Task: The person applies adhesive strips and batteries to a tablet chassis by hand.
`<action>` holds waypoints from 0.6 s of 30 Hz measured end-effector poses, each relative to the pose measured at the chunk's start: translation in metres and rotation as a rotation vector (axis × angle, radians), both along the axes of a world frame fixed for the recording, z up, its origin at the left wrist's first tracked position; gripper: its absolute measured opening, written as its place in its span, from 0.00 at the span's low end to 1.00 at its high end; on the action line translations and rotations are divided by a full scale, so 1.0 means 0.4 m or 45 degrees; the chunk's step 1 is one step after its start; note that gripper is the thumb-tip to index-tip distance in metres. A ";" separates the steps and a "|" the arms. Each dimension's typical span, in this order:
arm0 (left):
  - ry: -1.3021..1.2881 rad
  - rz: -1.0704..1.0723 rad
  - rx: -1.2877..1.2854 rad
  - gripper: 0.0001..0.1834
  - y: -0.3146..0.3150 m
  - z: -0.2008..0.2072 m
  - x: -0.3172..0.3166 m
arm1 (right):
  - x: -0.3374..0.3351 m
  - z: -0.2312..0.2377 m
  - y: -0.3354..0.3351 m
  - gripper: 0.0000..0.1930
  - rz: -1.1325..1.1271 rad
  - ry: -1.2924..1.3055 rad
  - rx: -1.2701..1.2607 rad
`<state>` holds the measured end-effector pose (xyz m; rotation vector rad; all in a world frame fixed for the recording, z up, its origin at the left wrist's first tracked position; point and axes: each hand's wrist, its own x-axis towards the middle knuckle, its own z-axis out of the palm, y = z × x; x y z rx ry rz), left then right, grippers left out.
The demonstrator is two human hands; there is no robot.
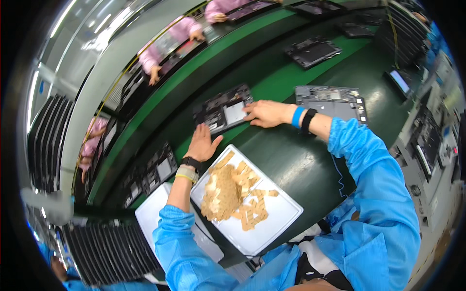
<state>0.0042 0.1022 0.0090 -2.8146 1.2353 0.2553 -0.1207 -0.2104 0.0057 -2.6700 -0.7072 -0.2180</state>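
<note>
A black electronic device housing [209, 109], its inner parts exposed and a white rectangular panel [235, 113] at its right, lies on the green belt in front of me. My left hand [202, 145] rests at its near left corner, fingers stretched out and thumb apart. At the right edge, my right hand [267, 114] has its fingers bent and closed on the housing beside the white panel. To the right of that hand lies a grey device housing [330, 104], also opened. Below my hands, a white tray [276, 213] holds a heap of small tan paper-like pieces [221, 194].
Another white tray [150, 208] sits under my left forearm. Further housings [313, 51] lie along the belt [264, 80]. Black trays [107, 250] are stacked at lower left. A phone-like screen [400, 81] stands at right. Co-workers in pink sleeves [182, 29] work across the belt.
</note>
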 end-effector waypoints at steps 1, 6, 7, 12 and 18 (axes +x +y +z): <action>0.095 -0.085 -0.074 0.48 0.011 0.013 -0.005 | 0.001 0.009 0.006 0.18 -0.035 0.033 -0.030; 0.299 0.033 -0.469 0.39 0.174 0.173 -0.154 | 0.005 0.089 0.066 0.12 -0.264 0.219 -0.036; 0.290 0.057 -0.493 0.36 0.211 0.219 -0.169 | -0.006 0.108 0.060 0.13 -0.133 0.090 0.144; 0.074 0.376 -0.373 0.28 0.519 0.340 -0.209 | -0.110 0.339 0.153 0.15 0.112 -0.025 0.540; -0.491 0.671 -0.238 0.17 0.759 0.177 -0.193 | -0.148 0.353 0.175 0.15 0.319 -0.142 0.845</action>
